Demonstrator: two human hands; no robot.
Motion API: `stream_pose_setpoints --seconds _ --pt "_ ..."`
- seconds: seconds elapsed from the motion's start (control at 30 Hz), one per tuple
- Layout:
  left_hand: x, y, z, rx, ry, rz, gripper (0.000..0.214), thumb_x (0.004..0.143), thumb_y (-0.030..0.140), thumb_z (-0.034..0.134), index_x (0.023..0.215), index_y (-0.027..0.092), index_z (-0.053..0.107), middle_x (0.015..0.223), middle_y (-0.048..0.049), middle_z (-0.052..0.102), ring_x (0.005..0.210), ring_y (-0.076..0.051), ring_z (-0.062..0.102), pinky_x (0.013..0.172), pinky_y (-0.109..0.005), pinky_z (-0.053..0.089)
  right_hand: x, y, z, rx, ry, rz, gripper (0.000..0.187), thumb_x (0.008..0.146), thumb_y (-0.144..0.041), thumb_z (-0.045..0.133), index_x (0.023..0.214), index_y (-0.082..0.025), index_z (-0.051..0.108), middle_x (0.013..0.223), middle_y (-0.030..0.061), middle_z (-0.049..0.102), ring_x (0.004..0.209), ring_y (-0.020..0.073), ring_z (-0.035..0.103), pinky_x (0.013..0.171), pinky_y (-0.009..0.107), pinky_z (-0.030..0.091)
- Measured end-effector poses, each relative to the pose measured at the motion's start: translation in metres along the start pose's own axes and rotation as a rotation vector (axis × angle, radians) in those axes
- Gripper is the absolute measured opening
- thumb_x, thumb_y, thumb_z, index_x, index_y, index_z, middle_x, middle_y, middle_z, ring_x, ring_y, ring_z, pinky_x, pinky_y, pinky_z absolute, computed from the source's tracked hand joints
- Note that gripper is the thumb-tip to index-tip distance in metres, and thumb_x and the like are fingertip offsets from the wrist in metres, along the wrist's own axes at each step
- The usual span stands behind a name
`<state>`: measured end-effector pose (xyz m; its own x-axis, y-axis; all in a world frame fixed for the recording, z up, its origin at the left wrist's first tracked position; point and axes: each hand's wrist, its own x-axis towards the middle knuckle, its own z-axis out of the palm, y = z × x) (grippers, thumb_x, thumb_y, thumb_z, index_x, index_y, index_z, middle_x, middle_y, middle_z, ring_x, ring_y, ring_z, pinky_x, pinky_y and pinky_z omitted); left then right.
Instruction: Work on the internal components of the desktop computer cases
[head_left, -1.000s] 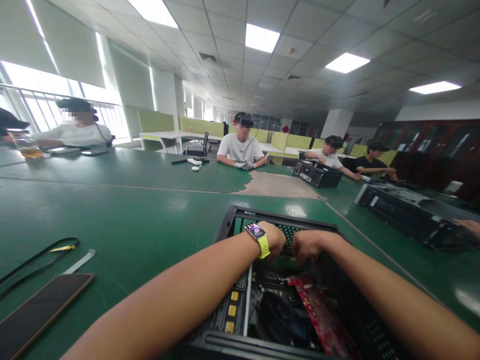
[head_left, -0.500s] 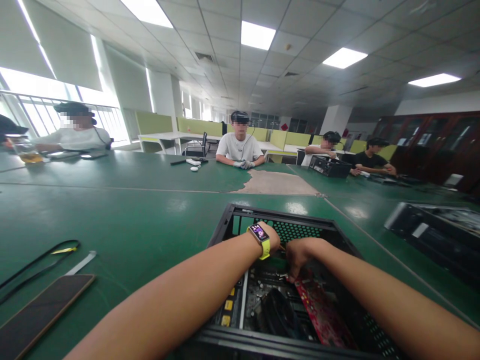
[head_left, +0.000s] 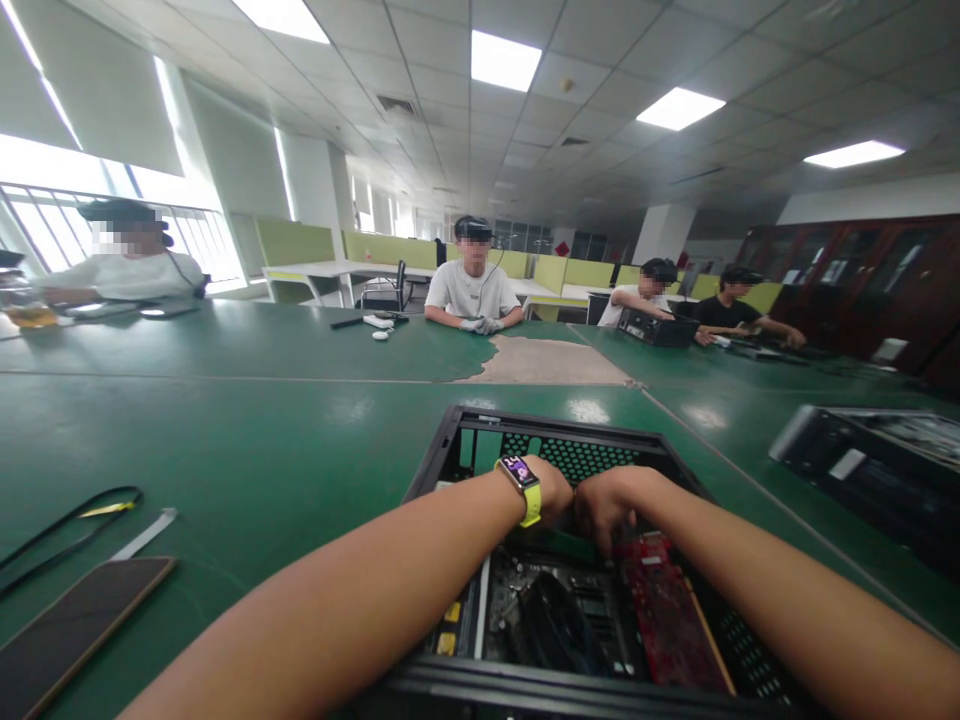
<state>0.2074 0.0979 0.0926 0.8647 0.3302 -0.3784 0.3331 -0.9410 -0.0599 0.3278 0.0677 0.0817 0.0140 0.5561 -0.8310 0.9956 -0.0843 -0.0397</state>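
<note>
Both my hands reach into an open black computer case (head_left: 570, 432) on the green table. My left hand (head_left: 553, 488), below a yellow-strapped watch (head_left: 520, 478), is curled near the case's far wall; its fingertips are hidden. Close beside it, my right hand (head_left: 604, 502) has bent, closed fingers pointing down, and what they grip cannot be made out. A red graphics card (head_left: 671, 610) leans on the right inside the case, its far end just by my right fingers. Left of the card, a black round cooler (head_left: 551, 620) sits on the motherboard (head_left: 502, 590).
A dark flat phone-like slab (head_left: 86, 625) and a black strap (head_left: 45, 550) lie at left. Another computer case (head_left: 877, 475) stands at right. Across the table (head_left: 225, 430), a person (head_left: 474, 290) wears gloves; other people sit farther left and right.
The red graphics card has shifted right and tilted, showing more of its broad face. My right hand has moved slightly up and right, from the card's far end. The camera view has turned slightly.
</note>
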Motion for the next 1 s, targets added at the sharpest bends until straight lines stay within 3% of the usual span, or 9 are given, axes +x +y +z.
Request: stream_pose_setpoints --seconds 0.07,0.2,0.37,0.63,0.83,1.0 --pt "-0.004 0.008 -0.004 0.077 -0.101 -0.017 0.034 0.052 0.018 0.074 0.086 0.016 0.072 0.087 -0.0113 0.071 0.077 -0.026 0.065 0.068 -0.033 0.052 -0.002 0.001 -0.001 -0.002 -0.018 0.005 0.041 0.044 -0.021 0.075 0.084 -0.014 0.067 0.069 0.0019 0.062 0.065 0.0199 0.061 0.063 0.036 0.051" --pt "-0.008 0.016 -0.008 0.09 -0.117 -0.036 0.044 0.056 0.022 0.075 0.099 0.016 0.069 0.097 -0.0104 0.069 0.08 -0.025 0.065 0.069 -0.032 0.052 -0.001 0.0 -0.001 0.01 0.015 -0.024 0.039 0.052 -0.026 0.072 0.088 -0.015 0.066 0.07 0.0016 0.061 0.067 0.0193 0.061 0.064 0.035 0.051" --pt "-0.008 0.018 -0.009 0.079 -0.156 0.001 0.035 0.053 0.019 0.076 0.088 0.016 0.071 0.095 -0.0096 0.07 0.08 -0.024 0.065 0.068 -0.029 0.052 0.01 -0.003 0.002 -0.022 -0.017 -0.003 0.04 0.049 -0.032 0.078 0.082 -0.012 0.065 0.074 0.0058 0.064 0.073 0.0233 0.063 0.067 0.039 0.052" --pt "-0.004 0.02 -0.008 0.116 -0.186 0.015 0.033 0.053 0.02 0.075 0.086 0.018 0.071 0.097 -0.0084 0.07 0.08 -0.023 0.065 0.066 -0.027 0.051 0.016 -0.004 0.003 -0.049 -0.038 0.047 0.025 0.055 -0.025 0.077 0.073 -0.012 0.065 0.08 0.006 0.066 0.076 0.023 0.064 0.072 0.041 0.052" --pt "-0.006 0.02 -0.009 0.112 -0.18 0.031 0.034 0.052 0.02 0.075 0.085 0.016 0.07 0.097 -0.0097 0.069 0.079 -0.025 0.064 0.064 -0.03 0.051 0.013 -0.005 0.003 -0.056 -0.061 0.053 0.03 0.056 -0.03 0.076 0.079 -0.012 0.067 0.081 0.0075 0.067 0.079 0.0234 0.064 0.071 0.037 0.052" --pt "-0.011 0.021 -0.011 0.111 -0.182 0.058 0.027 0.06 0.019 0.069 0.086 0.016 0.07 0.097 -0.0094 0.069 0.08 -0.024 0.064 0.066 -0.03 0.051 0.016 -0.004 0.004 -0.051 -0.101 0.063 0.033 0.053 -0.034 0.077 0.076 -0.012 0.067 0.079 0.0075 0.067 0.079 0.0246 0.063 0.069 0.037 0.052"
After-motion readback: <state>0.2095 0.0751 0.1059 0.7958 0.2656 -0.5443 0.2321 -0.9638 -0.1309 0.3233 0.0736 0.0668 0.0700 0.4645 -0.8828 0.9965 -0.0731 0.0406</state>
